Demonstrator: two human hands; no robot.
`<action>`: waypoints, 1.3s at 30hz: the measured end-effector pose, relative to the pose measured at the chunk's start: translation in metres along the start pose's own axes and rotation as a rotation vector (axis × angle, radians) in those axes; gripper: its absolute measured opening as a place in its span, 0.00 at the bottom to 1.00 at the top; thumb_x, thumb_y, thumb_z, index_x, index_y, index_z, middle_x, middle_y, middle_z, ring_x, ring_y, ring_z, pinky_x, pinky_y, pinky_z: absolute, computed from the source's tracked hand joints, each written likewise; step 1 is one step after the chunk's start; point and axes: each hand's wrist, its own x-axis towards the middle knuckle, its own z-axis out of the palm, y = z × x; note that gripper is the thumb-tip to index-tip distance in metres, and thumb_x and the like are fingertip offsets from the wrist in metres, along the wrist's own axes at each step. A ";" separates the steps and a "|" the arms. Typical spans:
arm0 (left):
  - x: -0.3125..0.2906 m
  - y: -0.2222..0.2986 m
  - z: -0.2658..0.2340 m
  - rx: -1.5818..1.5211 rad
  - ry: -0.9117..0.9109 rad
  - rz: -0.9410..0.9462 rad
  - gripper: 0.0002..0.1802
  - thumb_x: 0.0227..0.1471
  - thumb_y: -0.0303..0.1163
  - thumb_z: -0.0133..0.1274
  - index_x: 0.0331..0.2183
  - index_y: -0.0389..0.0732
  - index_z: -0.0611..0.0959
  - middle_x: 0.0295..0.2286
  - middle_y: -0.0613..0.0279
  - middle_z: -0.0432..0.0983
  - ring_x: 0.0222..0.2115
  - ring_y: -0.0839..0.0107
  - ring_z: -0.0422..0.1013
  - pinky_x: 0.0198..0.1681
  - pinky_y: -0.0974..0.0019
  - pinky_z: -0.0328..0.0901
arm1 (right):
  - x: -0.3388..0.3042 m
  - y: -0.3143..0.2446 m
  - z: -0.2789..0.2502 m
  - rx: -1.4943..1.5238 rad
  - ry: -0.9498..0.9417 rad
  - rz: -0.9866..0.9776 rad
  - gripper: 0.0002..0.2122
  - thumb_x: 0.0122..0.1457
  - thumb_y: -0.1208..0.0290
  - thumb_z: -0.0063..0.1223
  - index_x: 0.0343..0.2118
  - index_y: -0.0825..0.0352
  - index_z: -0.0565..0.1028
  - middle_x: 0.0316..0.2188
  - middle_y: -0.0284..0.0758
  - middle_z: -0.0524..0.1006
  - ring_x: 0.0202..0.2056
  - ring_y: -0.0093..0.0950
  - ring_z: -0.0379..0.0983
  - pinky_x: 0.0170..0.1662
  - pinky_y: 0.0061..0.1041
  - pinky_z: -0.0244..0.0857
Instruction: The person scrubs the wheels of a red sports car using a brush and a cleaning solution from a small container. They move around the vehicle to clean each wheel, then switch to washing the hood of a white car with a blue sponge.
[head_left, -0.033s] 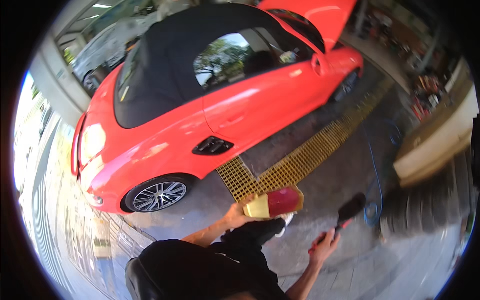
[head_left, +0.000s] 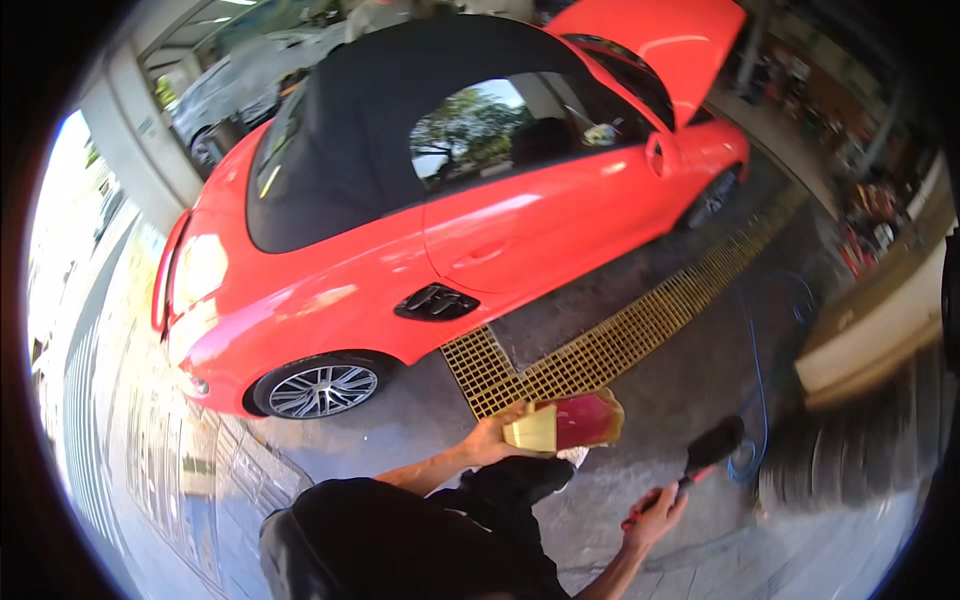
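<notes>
My left hand (head_left: 490, 437) grips the end of a cut-open yellow container (head_left: 532, 430), which has something deep pink-red (head_left: 585, 420) in its open side; I cannot tell whether that is liquid. Out to the right, my right hand (head_left: 656, 512) is closed round the red and black handle of a brush (head_left: 716, 446). The brush's thick black head points up and away from me. Ahead stands a red convertible (head_left: 560, 215) with a black soft top (head_left: 400, 100), its side towards me. Both hands are apart from the car; its rear wheel (head_left: 325, 390) is to the left of the container.
A yellow floor grating (head_left: 620, 330) runs alongside the car. Stacked tyres (head_left: 850, 455) stand at the right, near a blue hose (head_left: 757, 380) on the floor. The car's front lid (head_left: 660, 45) is raised. A pillar (head_left: 140, 140) rises at the far left.
The view has shifted slightly, so the car sits a little further right. Both hands, with container and brush, appear slightly further right; the brush is also lower. Both grips are unchanged.
</notes>
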 end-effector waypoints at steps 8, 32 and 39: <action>0.191 0.118 0.092 0.109 -0.106 0.015 0.31 0.41 0.44 0.72 0.46 0.37 0.83 0.67 0.39 0.55 0.66 0.50 0.58 0.66 0.58 0.59 | 0.183 -0.095 -0.056 -0.202 0.233 -0.025 0.17 0.69 0.53 0.48 0.52 0.60 0.64 0.13 0.29 0.63 0.08 0.19 0.54 0.09 0.23 0.44; 0.549 0.268 0.310 0.005 0.232 -0.177 0.45 0.45 0.37 0.72 0.61 0.32 0.72 0.67 0.46 0.57 0.66 0.54 0.59 0.66 0.59 0.58 | 0.688 -0.300 0.058 -0.288 -0.326 0.152 0.15 0.67 0.56 0.52 0.49 0.59 0.70 0.18 0.27 0.67 0.12 0.19 0.58 0.13 0.21 0.52; 0.603 0.262 0.325 -0.026 0.334 -0.176 0.46 0.45 0.34 0.72 0.62 0.31 0.70 0.68 0.48 0.55 0.65 0.57 0.61 0.66 0.61 0.60 | 0.761 -0.285 0.095 -0.290 -0.253 0.093 0.16 0.68 0.53 0.51 0.41 0.63 0.67 0.19 0.29 0.66 0.11 0.19 0.59 0.11 0.23 0.52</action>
